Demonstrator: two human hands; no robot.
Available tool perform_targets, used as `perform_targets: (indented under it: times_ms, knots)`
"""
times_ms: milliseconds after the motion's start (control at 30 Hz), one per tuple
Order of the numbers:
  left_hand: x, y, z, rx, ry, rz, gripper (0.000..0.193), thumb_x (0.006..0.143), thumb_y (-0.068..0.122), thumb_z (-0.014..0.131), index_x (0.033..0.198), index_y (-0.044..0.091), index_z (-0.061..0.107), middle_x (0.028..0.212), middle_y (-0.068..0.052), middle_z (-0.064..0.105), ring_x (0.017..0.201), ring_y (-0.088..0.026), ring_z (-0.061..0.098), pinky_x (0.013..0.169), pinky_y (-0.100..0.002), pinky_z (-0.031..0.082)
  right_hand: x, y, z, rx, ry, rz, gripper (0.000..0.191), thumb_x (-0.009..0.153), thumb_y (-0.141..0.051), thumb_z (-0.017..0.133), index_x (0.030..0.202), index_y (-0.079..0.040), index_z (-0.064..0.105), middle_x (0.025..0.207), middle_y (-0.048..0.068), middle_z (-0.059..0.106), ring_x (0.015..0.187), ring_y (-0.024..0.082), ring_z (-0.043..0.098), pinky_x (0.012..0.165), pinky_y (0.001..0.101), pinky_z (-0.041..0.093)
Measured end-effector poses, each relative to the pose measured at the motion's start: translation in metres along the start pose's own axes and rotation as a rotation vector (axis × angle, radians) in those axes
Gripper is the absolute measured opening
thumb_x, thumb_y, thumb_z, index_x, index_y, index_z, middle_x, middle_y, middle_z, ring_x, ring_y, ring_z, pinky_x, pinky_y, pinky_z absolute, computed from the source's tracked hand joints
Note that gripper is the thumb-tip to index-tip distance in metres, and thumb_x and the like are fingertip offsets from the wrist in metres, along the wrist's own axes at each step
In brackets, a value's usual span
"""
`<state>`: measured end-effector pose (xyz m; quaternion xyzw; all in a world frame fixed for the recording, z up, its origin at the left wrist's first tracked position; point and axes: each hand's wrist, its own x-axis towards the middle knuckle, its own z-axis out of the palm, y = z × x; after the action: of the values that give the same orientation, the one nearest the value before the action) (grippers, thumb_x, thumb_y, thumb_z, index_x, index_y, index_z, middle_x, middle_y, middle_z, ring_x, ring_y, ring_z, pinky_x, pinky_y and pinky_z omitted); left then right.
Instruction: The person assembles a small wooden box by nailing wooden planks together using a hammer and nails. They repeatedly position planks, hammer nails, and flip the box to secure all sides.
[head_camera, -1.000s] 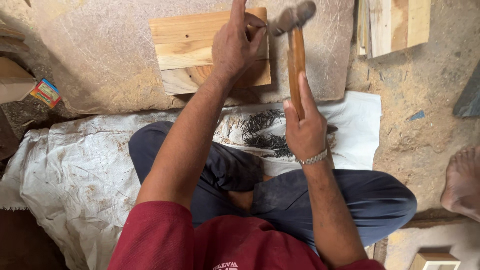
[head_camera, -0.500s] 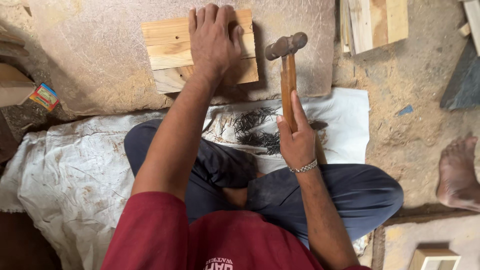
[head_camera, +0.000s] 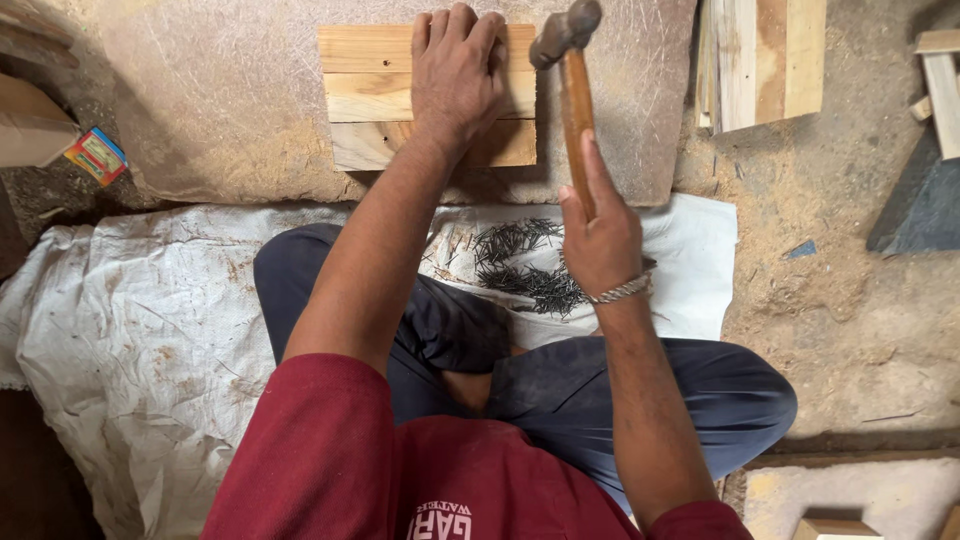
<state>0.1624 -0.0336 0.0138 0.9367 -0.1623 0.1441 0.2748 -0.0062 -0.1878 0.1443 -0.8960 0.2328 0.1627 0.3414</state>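
Observation:
My left hand (head_camera: 458, 75) lies flat, palm down, on a small panel of pale wooden slats (head_camera: 370, 95) that rests on a stone slab (head_camera: 220, 110). My right hand (head_camera: 600, 235) grips the wooden handle of a hammer (head_camera: 572, 70). Its metal head hangs above the panel's right end, beside my left fingers. A pile of dark nails (head_camera: 525, 265) lies on a white cloth (head_camera: 690, 260) in front of my crossed legs, just left of my right wrist.
More wooden boards (head_camera: 765, 60) are stacked at the upper right, with a dark slab (head_camera: 925, 200) beyond them. A small colourful box (head_camera: 97, 155) sits at the left. A white sack (head_camera: 120, 330) covers the ground on the left. Sawdust covers the floor.
My left hand went from pinching something at the panel's right edge to lying flat on the slats. The hammer head stayed above the panel's right end.

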Motion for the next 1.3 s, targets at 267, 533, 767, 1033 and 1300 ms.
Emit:
perform_targets:
  times_ms: [267, 533, 767, 1033, 1300]
  knots:
    - [0.001, 0.003, -0.008, -0.063, -0.074, -0.068, 0.022, 0.102, 0.022, 0.052, 0.117, 0.011, 0.063, 0.105, -0.012, 0.057, 0.106, -0.027, 0.053, 0.109, -0.051, 0.031, -0.011, 0.012, -0.074, 0.035, 0.639, -0.494, 0.036, 0.120, -0.010, 0.051, 0.156, -0.010, 0.054, 0.093, 0.013, 0.075, 0.052, 0.011, 0.061, 0.044, 0.0286, 0.053]
    - [0.004, 0.000, -0.007, -0.039, -0.127, -0.098, 0.024, 0.101, 0.019, 0.049, 0.119, 0.010, 0.063, 0.106, -0.013, 0.057, 0.109, -0.028, 0.053, 0.113, -0.051, 0.028, -0.013, 0.018, 0.006, -0.017, 0.584, -0.548, 0.055, 0.107, -0.011, 0.051, 0.161, -0.012, 0.039, 0.137, 0.013, 0.059, 0.060, 0.019, 0.061, 0.055, 0.0375, 0.056]
    - [0.005, 0.001, -0.012, -0.073, -0.078, -0.103, 0.026, 0.097, 0.021, 0.053, 0.118, 0.010, 0.064, 0.108, -0.015, 0.057, 0.112, -0.031, 0.052, 0.112, -0.053, 0.028, 0.015, 0.015, -0.030, 0.245, 0.459, -0.336, 0.062, 0.101, -0.011, 0.057, 0.159, -0.007, 0.036, 0.161, 0.015, 0.049, 0.107, 0.024, 0.066, 0.090, 0.0381, 0.056]
    - [0.004, -0.004, -0.006, -0.095, -0.088, -0.129, 0.029, 0.095, 0.014, 0.050, 0.121, 0.011, 0.064, 0.112, -0.014, 0.059, 0.116, -0.030, 0.053, 0.116, -0.053, 0.027, -0.015, -0.005, -0.021, 0.221, 1.053, -0.769, 0.062, 0.106, -0.009, 0.056, 0.162, -0.004, 0.030, 0.164, 0.021, 0.042, 0.130, 0.031, 0.056, 0.105, 0.0396, 0.053]
    - [0.008, 0.002, -0.015, -0.113, -0.104, -0.138, 0.022, 0.102, 0.020, 0.048, 0.112, 0.010, 0.064, 0.105, -0.014, 0.058, 0.110, -0.030, 0.055, 0.115, -0.053, 0.027, -0.001, 0.032, 0.026, 0.039, 0.433, -0.544, 0.063, 0.111, -0.007, 0.055, 0.166, -0.001, 0.024, 0.167, 0.027, 0.036, 0.152, 0.038, 0.045, 0.120, 0.0411, 0.050]
